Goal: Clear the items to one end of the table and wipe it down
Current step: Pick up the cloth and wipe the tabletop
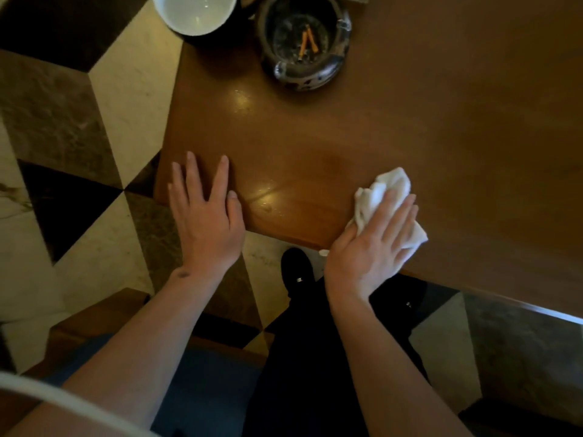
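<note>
A brown wooden table [441,127] fills the upper right of the head view. My right hand [375,244] lies flat on a crumpled white cloth [383,187] and presses it onto the table near the front edge. My left hand [205,212] rests palm down on the table's near left corner, fingers spread, holding nothing. At the far left end stand a white cup [195,12] and a dark glass ashtray [304,42] with two orange cigarette butts in it.
The floor [63,121] to the left has cream, brown and black marble tiles. A wooden chair with a blue seat [202,373] stands close below me. My dark trousers and a black shoe [296,266] show under the table edge.
</note>
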{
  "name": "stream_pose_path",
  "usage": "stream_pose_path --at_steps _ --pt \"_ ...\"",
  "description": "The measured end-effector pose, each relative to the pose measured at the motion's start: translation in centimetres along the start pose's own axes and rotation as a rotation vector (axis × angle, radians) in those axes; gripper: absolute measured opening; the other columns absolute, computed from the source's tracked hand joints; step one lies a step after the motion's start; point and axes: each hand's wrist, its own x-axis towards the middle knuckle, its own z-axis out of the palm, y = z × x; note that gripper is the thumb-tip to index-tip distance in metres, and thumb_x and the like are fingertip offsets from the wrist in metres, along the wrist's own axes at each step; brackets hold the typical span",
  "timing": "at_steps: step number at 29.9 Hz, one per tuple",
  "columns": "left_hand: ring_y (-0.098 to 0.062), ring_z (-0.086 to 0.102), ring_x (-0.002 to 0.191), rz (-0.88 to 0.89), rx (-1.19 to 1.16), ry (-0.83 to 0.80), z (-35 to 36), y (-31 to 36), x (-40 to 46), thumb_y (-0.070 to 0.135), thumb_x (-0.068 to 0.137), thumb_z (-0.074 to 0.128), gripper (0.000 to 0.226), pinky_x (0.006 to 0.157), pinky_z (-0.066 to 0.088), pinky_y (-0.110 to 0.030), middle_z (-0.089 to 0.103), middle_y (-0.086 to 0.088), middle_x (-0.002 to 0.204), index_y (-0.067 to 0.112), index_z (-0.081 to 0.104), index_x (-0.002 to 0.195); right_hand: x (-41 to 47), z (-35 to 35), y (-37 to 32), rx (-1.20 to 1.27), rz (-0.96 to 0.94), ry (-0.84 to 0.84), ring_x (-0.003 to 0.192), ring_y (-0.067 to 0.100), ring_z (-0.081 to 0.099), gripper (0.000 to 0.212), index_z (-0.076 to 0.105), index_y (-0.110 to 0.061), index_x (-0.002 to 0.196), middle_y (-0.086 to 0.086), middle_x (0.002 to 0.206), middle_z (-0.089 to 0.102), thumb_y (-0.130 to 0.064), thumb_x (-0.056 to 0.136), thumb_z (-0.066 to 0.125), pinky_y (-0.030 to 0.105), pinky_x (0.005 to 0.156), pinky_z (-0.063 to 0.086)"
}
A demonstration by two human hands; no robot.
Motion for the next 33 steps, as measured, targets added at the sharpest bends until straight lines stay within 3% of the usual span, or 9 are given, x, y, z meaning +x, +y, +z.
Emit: stream_pose_path --at_steps 7,12,15,17,21,25,28,33 --pt "-0.037 0.006 0.157 -0.056 -0.029 0.042 -1.5 -4.6 2.4 0.037 0.106 0.026 0.055 0.125 0.01 -0.057 0.015 -0.016 0.17 0.026 0.03 0.16 -4.7 4.5 -10.4 -0.04 -0.435 -0.181 0.154 0.031 0.018 0.079 0.022 -0.015 0.159 0.014 0.166 0.023 -0.021 0.09 0.06 0.057 0.12 0.013" --pt "-0.044 0.015 0.154 -0.046 -0.037 0.09 -3.0 -7.0 3.2 0.028 0.1 0.038 0.056 0.12 0.022 -0.058 0.022 -0.022 0.167 0.016 0.043 0.154 -6.0 7.0 -16.2 -0.041 -0.766 -0.43 0.156 0.027 -0.007 0.076 0.007 -0.016 0.162 0.01 0.17 0.001 -0.035 0.101 0.049 0.054 0.123 0.002" --pt "-0.044 0.015 0.153 -0.081 -0.04 0.093 -3.6 -8.4 3.3 0.021 0.094 0.045 0.06 0.122 0.022 -0.058 0.021 -0.023 0.167 0.012 0.04 0.154 -4.5 7.9 -17.8 -0.171 -1.07 -0.415 0.156 0.028 -0.006 0.072 0.006 -0.016 0.162 0.009 0.171 0.0 -0.041 0.103 0.039 0.053 0.121 -0.006" --pt "-0.042 0.012 0.154 -0.079 -0.051 0.057 -4.0 -8.7 3.3 0.016 0.089 0.044 0.068 0.123 0.019 -0.057 0.018 -0.022 0.168 0.01 0.033 0.156 -3.1 8.0 -18.7 -0.213 -1.146 -0.376 0.157 0.028 -0.001 0.07 0.009 -0.016 0.162 0.009 0.171 0.003 -0.043 0.104 0.035 0.053 0.121 -0.005" --pt "-0.036 0.017 0.155 -0.107 -0.128 0.05 -4.2 -7.7 3.8 0.007 0.095 0.052 0.068 0.125 0.021 -0.052 0.023 -0.021 0.166 0.003 0.026 0.158 -2.0 8.2 -19.7 -0.212 -1.113 -0.355 0.157 0.027 0.001 0.069 0.01 -0.015 0.162 0.01 0.17 0.004 -0.043 0.105 0.037 0.053 0.124 0.004" --pt "-0.032 0.027 0.152 -0.11 -0.166 0.021 -4.1 -5.7 3.9 0.004 0.093 0.058 0.073 0.121 0.031 -0.049 0.03 -0.019 0.164 0.002 0.025 0.158 -1.4 7.5 -19.7 -0.151 -0.955 -0.367 0.156 0.025 -0.002 0.072 0.009 -0.016 0.162 0.008 0.17 0.004 -0.039 0.103 0.042 0.051 0.124 0.006" --pt "-0.032 0.022 0.154 -0.083 -0.14 -0.013 -3.9 -4.2 3.4 0.015 0.093 0.056 0.072 0.124 0.026 -0.047 0.026 -0.018 0.166 0.004 0.027 0.158 -0.5 6.9 -19.2 -0.138 -0.83 -0.338 0.157 0.024 -0.002 0.067 0.009 -0.018 0.162 0.006 0.171 0.004 -0.037 0.105 0.039 0.051 0.124 0.005" --pt "-0.036 0.025 0.153 0.047 -0.088 -0.045 -3.5 -1.5 2.8 0.038 0.082 0.035 0.08 0.12 0.021 -0.046 0.03 -0.02 0.164 0.003 0.037 0.154 1.5 4.2 -14.7 -0.086 -0.611 -0.362 0.157 0.021 -0.006 0.073 0.006 -0.022 0.163 0.003 0.171 0.001 -0.027 0.102 0.047 0.051 0.125 0.002"
